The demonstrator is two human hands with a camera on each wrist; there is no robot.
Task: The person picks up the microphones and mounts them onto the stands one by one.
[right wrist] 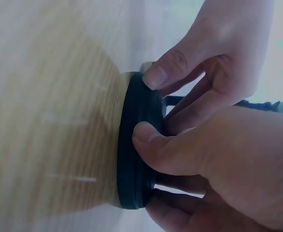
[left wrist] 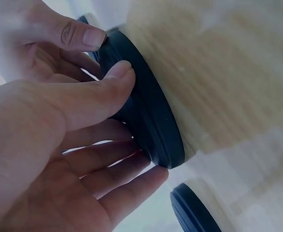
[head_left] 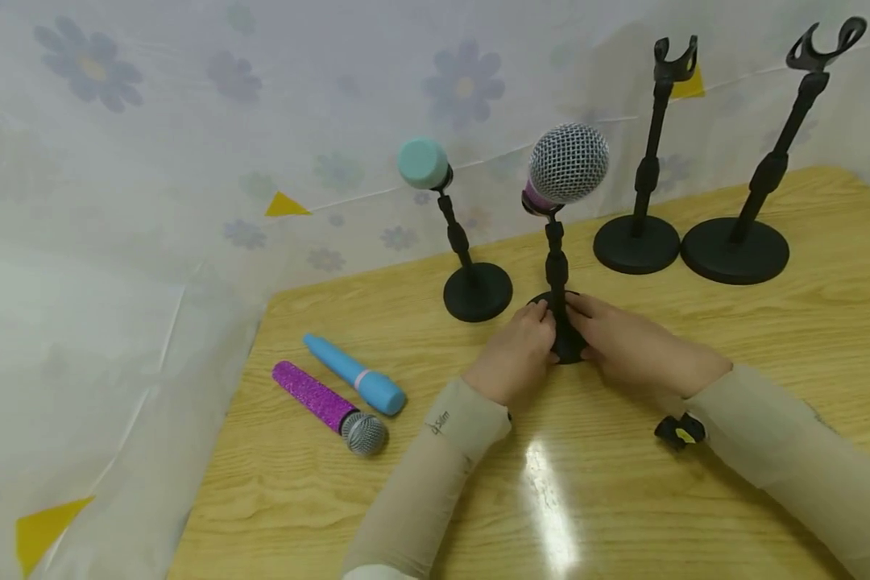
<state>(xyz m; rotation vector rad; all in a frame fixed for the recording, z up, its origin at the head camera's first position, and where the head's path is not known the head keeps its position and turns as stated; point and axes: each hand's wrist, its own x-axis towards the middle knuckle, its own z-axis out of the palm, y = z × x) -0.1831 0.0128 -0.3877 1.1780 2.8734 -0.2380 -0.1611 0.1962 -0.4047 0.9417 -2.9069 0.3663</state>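
A black microphone stand stands upright on the table, holding a microphone (head_left: 569, 163) with a silver mesh head and a purple body. My left hand (head_left: 518, 350) grips the left side of its round base (head_left: 569, 345), and my right hand (head_left: 631, 342) the right side. In the left wrist view, the left thumb (left wrist: 117, 79) lies on the rim of the base (left wrist: 148, 101), with the other fingers spread round it. Both thumbs press the near rim in the right wrist view, close together on the base (right wrist: 134, 145).
Left of the hands, a second stand (head_left: 477, 292) carries a microphone with a mint-green head (head_left: 423, 163). Two stands with bare clips (head_left: 636, 244) (head_left: 735, 250) are at the back right. A blue microphone (head_left: 348, 370) and a glittery purple microphone (head_left: 319, 395) lie on the table's left.
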